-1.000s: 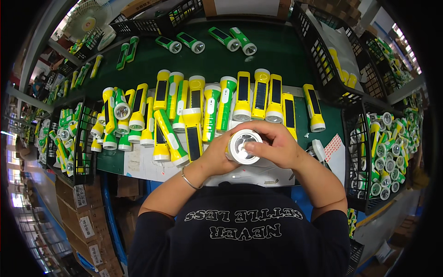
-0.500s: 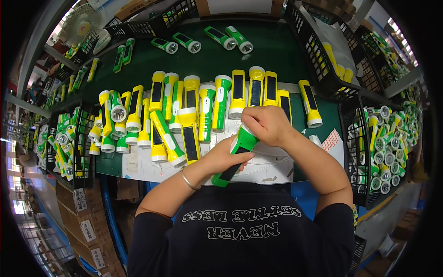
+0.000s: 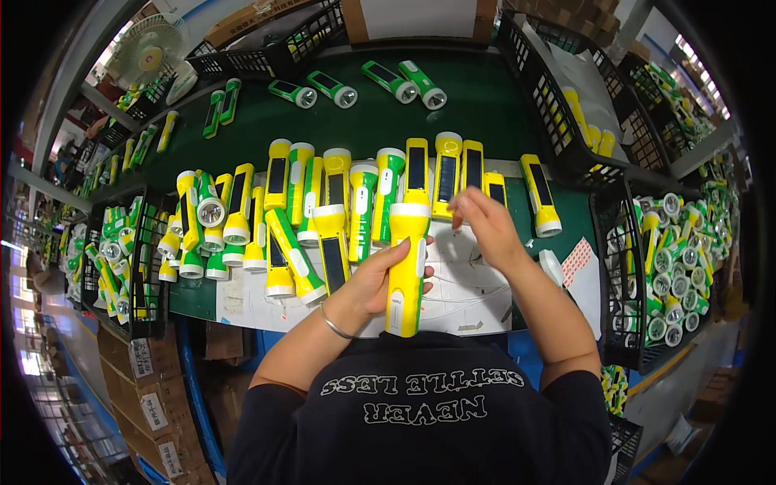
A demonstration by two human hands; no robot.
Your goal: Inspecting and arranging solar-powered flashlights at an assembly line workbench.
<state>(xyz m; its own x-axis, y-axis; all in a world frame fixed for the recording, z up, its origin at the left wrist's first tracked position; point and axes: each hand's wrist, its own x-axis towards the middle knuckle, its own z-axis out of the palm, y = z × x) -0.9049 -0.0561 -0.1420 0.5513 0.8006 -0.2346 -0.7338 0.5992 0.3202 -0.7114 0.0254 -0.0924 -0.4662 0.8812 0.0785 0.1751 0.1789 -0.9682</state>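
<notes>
- Since half a second ago: the green torch is out of my grip; my left hand (image 3: 378, 279) now holds a yellow flashlight (image 3: 406, 267), and my right hand (image 3: 485, 226) has lifted off and moved right.
- Yellow flashlight: upright in view, white head collar toward the row, tail toward my chest, over the white sheet (image 3: 465, 295) at the near table edge.
- Left fingers clamped round its mid-barrel, thumb on the right side. Right fingers loosely apart, holding nothing, hovering just right of the flashlight's head, over the sheet.
- Handling, my read: hard plastic shell, stiff, probably light. Smooth casing, so somewhat slippery. Lens end and dark solar strip are the parts to keep fingers off. Best hold is the barrel below the head, where I have it.
- Counts, all relative to the held flashlight:
  - Just beyond it, the row of flashlights (image 3: 356, 194) on the green table (image 3: 485, 113): roughly a dozen and a half yellow and green; overlaps at the left block an exact count.
  - Far beyond, four green flashlights (image 3: 356, 85) lying in loose pairs.
  - Right, one yellow unit apart (image 3: 540, 194).
  - Further right, black wire basket (image 3: 647, 267) full of heads-up units, too many to count.
  - Left, another black basket (image 3: 121, 259), likewise packed.
</notes>
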